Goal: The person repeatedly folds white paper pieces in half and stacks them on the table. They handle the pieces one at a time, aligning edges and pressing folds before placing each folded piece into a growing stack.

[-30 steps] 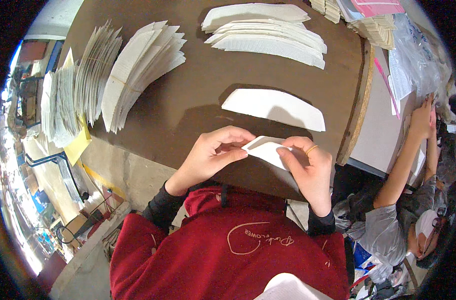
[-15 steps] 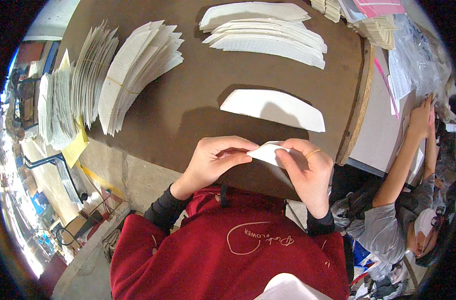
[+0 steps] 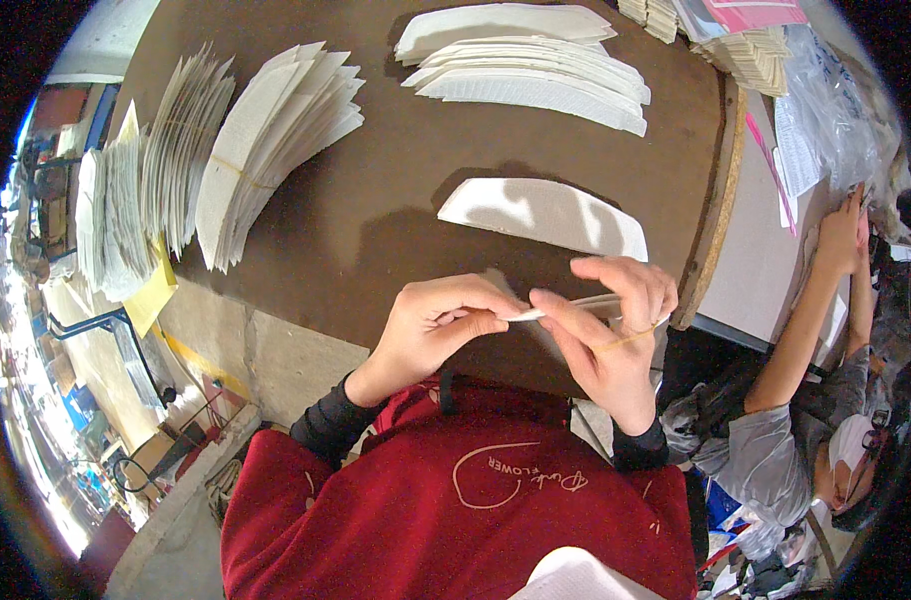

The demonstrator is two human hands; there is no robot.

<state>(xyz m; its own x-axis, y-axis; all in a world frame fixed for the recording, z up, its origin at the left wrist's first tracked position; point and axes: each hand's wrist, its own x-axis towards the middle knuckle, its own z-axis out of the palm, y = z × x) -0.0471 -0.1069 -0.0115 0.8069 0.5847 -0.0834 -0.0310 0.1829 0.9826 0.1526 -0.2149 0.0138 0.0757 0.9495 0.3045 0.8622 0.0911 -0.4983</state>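
Just off the table's near edge, my left hand (image 3: 433, 318) pinches the left end of a white curved strip (image 3: 524, 315) between thumb and fingers. My right hand (image 3: 607, 345) holds the same strip from its other side, with the index finger and thumb close to the left fingertips and the other fingers bent over it. A thin yellow band circles a finger of this hand. Most of the strip is seen edge-on or hidden by the fingers. A similar white curved piece (image 3: 543, 214) lies flat on the brown table (image 3: 375, 190), just beyond my hands.
A fanned stack of white curved pieces (image 3: 530, 75) lies at the far side. Banded bundles (image 3: 260, 150) stand at the left, beside a yellow sheet (image 3: 152, 290). To the right, a co-worker's arm (image 3: 805, 310) reaches toward clear plastic bags (image 3: 840, 110); a pink strip (image 3: 770, 170) lies nearby.
My right hand has turned, its fingers lifting and its index finger coming down toward the left fingertips. The strip has tilted from showing its face to nearly edge-on. My left hand has barely moved.
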